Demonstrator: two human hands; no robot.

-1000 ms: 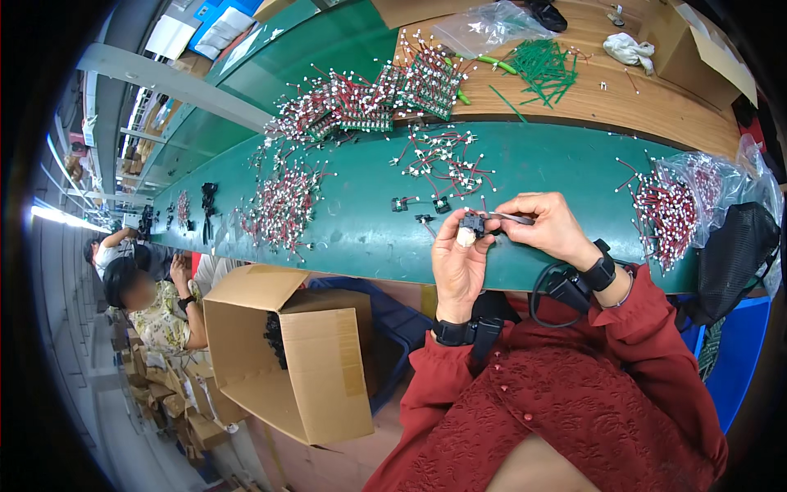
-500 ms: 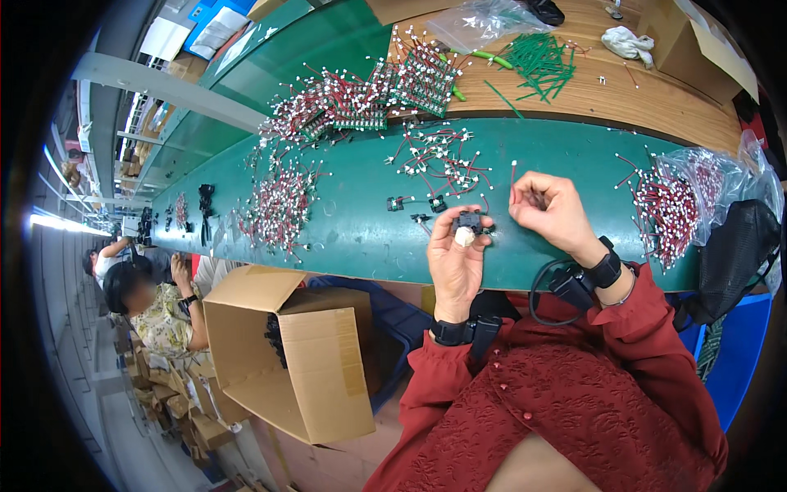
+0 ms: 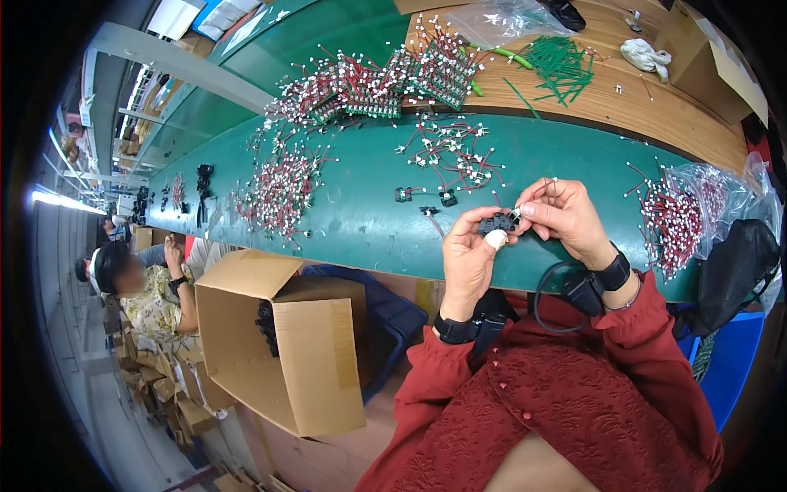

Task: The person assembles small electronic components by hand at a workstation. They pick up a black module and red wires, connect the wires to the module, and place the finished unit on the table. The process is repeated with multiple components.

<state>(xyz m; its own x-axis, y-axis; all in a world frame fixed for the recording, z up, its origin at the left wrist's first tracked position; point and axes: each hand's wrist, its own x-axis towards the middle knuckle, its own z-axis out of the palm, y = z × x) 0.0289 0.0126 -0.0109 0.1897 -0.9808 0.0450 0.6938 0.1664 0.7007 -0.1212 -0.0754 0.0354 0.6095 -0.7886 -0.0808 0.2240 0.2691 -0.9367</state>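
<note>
My left hand (image 3: 467, 264) is closed around a small black plastic part (image 3: 494, 224), its thumb tip wrapped in something white. My right hand (image 3: 567, 217) pinches a short wire lead with a small white connector (image 3: 516, 211), held against the right end of the black part. Fingers hide most of the lead. Just beyond the hands lie small black pieces with wires (image 3: 447, 198) and a loose group of red-and-white wire leads (image 3: 459, 152), all on the green work surface (image 3: 361, 205).
A bigger heap of wire leads (image 3: 279, 193) lies left, a bagged heap (image 3: 672, 221) right. Wired green circuit boards (image 3: 373, 98) are stacked at the back. Green strips (image 3: 561, 66) rest on the wooden table (image 3: 631, 107). An open cardboard box (image 3: 320, 361) stands below left; a person (image 3: 156, 295) sits beyond.
My right hand has come left and brought the wire lead's white connector to the black part. My left hand has shifted slightly right with the part. The whole view has moved a little.
</note>
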